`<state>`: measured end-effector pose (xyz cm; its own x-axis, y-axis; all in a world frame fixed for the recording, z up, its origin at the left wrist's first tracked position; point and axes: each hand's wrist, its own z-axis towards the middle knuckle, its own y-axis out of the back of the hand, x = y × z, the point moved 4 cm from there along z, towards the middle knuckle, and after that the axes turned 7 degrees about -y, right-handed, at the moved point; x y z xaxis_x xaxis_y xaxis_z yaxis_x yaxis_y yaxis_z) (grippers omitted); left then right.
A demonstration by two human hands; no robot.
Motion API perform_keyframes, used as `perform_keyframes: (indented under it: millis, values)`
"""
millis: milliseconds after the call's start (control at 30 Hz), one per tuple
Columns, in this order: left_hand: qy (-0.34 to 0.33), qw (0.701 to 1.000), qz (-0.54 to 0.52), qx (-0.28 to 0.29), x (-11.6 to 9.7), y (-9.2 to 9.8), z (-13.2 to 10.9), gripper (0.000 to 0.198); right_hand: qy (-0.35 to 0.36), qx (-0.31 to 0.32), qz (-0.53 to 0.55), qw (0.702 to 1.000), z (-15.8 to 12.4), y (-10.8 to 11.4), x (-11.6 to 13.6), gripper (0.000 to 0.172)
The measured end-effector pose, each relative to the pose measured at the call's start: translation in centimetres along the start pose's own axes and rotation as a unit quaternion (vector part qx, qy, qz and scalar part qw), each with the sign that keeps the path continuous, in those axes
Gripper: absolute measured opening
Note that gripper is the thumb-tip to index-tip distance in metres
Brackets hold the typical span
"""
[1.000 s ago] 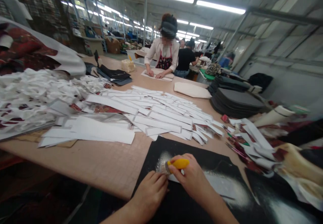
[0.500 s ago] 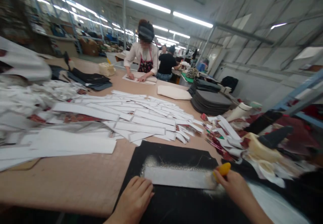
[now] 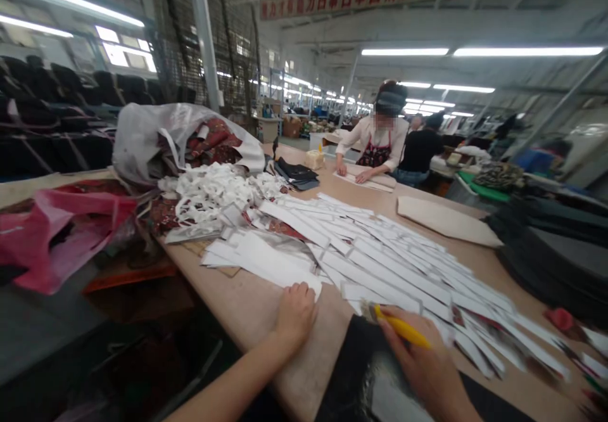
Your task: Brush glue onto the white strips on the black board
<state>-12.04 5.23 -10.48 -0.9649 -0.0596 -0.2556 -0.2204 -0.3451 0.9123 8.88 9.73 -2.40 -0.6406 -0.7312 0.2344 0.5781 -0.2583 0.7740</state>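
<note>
Gripping a yellow brush in the right hand; touching a white sheet with the left hand near the surface's front edge; cannot tell if pinching.

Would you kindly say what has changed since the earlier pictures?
The left hand has moved left from the black sheet to the end of a white piece; grip unclear. The right hand has carried the yellow brush from the right end of the grey strip to the sheet's far left corner. It still holds the brush.
</note>
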Motion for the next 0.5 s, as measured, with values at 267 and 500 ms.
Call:
perform_keyframes:
  millis: [267, 500]
  values:
    - [0.067, 0.988, -0.136, 0.005, 2.1, -0.1, 0.5, 0.014, 0.023, 0.046, 0.113, 0.992, 3.3, -7.4, 4.2, 0.029]
    - [0.19, 0.905, -0.369, -0.091, 6.4, 1.3, 2.1, 0.012, 0.096, 0.117, -0.043, 0.988, 1.8, -13.7, 6.2, 0.026]
